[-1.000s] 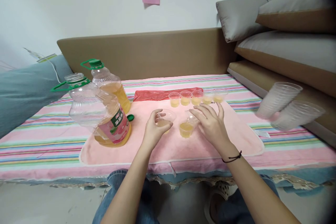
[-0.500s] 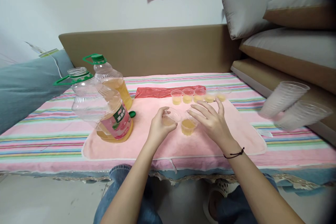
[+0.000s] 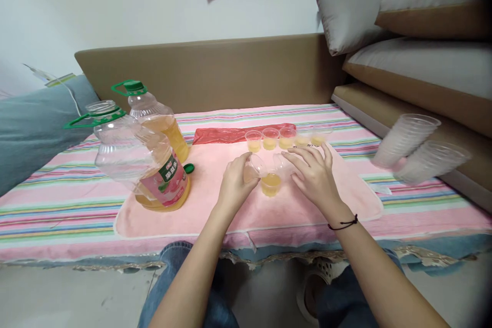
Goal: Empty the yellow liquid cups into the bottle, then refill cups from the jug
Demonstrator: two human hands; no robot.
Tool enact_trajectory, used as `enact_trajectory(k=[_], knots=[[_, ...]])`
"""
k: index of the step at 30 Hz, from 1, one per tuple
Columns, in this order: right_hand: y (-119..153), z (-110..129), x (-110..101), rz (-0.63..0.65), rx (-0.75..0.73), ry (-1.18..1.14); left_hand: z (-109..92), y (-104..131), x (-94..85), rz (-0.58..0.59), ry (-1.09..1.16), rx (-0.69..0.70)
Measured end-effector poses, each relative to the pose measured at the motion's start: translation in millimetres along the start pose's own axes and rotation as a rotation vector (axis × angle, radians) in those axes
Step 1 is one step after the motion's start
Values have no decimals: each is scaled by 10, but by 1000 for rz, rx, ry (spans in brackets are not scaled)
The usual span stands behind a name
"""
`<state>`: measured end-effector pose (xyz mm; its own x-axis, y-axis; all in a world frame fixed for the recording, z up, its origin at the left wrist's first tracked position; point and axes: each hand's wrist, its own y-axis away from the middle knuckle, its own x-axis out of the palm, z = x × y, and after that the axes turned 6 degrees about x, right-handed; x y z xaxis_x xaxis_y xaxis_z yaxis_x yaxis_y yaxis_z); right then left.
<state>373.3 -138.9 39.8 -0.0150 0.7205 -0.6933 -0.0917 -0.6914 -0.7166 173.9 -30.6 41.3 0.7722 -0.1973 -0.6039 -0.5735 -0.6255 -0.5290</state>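
My left hand grips a clear plastic cup, tilted with its mouth toward the right. On the other side, my right hand has its fingers around another clear cup, tilted to the left and partly hidden by the fingers. Below and between the two stands a cup of yellow juice, upright on the pink mat. Behind the hands is a row of several small cups, each with some yellow juice.
Two large juice bottles, an uncapped front one and a capped rear one, stand at left. A green cap lies beside them. Red plastic lies behind the row. Stacked cups lean at right, near piled cushions.
The cup in my left hand has tipped further toward the middle cup. A tilted cup now shows at my right fingers, which were beside the middle cup. The view has shifted slightly.
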Motion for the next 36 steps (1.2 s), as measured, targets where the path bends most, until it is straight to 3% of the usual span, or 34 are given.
enact_trajectory(k=[15,36], knots=[[39,-81,-22,-21,123,-42,-61,-41,-9,70,-204,154],[33,-78,-48,-21,144,-55,-186,-81,-4,142,-296,156]])
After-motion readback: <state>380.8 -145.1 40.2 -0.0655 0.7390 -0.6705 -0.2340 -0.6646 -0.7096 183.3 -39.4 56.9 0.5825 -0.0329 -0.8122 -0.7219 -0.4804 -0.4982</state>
